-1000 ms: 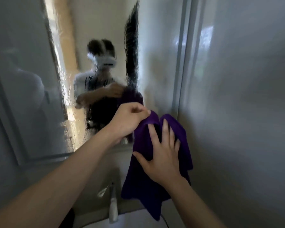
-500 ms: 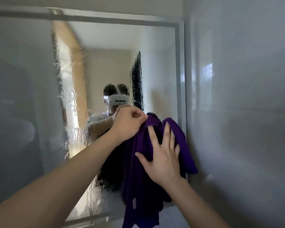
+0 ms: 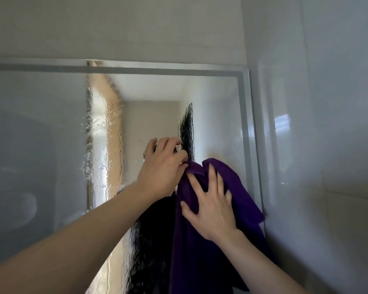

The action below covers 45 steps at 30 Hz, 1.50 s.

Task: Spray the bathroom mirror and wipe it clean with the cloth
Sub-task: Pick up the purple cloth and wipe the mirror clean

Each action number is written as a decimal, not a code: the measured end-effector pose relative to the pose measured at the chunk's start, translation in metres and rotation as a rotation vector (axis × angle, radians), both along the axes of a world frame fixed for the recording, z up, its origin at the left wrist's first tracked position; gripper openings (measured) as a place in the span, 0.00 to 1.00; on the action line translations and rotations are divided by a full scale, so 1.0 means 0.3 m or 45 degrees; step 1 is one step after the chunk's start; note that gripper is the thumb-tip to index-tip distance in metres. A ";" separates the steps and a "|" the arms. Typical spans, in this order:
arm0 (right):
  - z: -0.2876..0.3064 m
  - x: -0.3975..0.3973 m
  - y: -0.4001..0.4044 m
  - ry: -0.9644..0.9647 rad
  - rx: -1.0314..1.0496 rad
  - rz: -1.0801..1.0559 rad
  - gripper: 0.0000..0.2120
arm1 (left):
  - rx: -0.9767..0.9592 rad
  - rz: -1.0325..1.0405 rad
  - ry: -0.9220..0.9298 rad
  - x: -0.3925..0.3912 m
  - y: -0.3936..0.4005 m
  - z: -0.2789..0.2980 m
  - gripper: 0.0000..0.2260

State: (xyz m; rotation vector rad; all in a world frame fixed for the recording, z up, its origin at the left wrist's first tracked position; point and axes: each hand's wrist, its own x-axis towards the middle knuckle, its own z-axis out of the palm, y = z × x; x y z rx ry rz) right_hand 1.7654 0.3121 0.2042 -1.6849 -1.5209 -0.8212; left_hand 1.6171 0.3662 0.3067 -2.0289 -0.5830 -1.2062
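The bathroom mirror (image 3: 51, 145) fills the left and centre, its glass rippled with wet spray film. A purple cloth (image 3: 202, 247) hangs flat against the mirror's right part, near the grey frame (image 3: 248, 128). My left hand (image 3: 163, 168) pinches the cloth's upper left corner against the glass. My right hand (image 3: 210, 205) presses flat on the cloth with fingers spread. No spray bottle is in view.
A glossy white tiled wall (image 3: 327, 145) stands immediately right of the mirror frame. More pale wall (image 3: 115, 28) runs above the mirror's top edge.
Both hands and the cloth have travelled up the mirror, and my view has tilted upward. The tap, the sink and the reflected person have dropped out of sight; the mirror's top frame now shows.
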 end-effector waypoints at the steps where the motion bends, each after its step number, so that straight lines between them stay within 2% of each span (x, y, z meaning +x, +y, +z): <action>1: 0.004 0.011 0.004 -0.006 0.018 0.002 0.36 | -0.009 0.019 0.022 -0.011 0.005 0.001 0.12; 4: 0.029 0.058 0.017 -0.007 0.037 -0.008 0.37 | -0.077 0.176 0.175 -0.056 0.011 0.022 0.31; 8: 0.098 0.097 0.025 -0.031 0.098 -0.045 0.37 | -0.223 0.430 0.305 -0.139 0.015 0.107 0.50; 12: 0.256 0.126 0.028 -0.048 0.178 -0.056 0.36 | -0.324 0.598 0.363 -0.156 0.009 0.166 0.61; 15: 0.395 0.121 0.034 -0.034 0.235 -0.046 0.36 | -0.339 0.611 0.360 -0.146 0.005 0.156 0.62; 18: 0.446 0.084 0.047 -0.086 0.229 -0.041 0.35 | -0.343 0.596 0.341 -0.149 0.012 0.153 0.62; 29: 0.320 0.046 -0.042 -0.242 0.059 -0.159 0.35 | -0.394 0.616 0.375 -0.144 0.006 0.168 0.62; 33: 0.327 0.043 -0.098 -0.297 -0.015 -0.264 0.36 | -0.384 0.595 0.373 -0.141 0.017 0.163 0.63; 37: 0.345 0.022 -0.110 -0.230 -0.012 -0.238 0.36 | -0.390 0.579 0.388 -0.136 0.019 0.162 0.63; 45: 0.361 0.033 -0.139 -0.279 -0.076 -0.354 0.38 | -0.377 0.574 0.398 -0.138 0.030 0.162 0.62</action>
